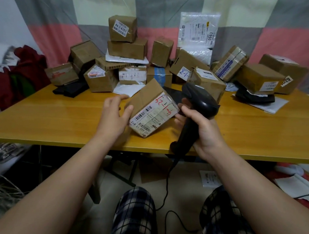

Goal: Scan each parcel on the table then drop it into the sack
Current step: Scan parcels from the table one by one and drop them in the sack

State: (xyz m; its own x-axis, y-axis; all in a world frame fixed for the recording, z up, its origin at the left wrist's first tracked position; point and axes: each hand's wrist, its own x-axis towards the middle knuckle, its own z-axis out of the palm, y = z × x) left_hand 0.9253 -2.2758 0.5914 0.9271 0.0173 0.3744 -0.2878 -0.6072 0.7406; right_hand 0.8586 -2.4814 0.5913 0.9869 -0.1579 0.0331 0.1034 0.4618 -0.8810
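Note:
A brown cardboard parcel (150,106) with a white barcode label and red handwriting is tilted near the front edge of the yellow wooden table (56,114). My left hand (115,115) grips its left side, thumb on the label face. My right hand (199,126) holds a black corded barcode scanner (198,103) by its handle. The scanner head sits just right of the parcel's label. No sack is in view.
A heap of several cardboard boxes (125,48) and plastic mailers (197,29) fills the back of the table. Dark clothes (15,76) lie at the left. The scanner's cable (166,199) hangs down between my knees. Papers (296,186) litter the floor at the right.

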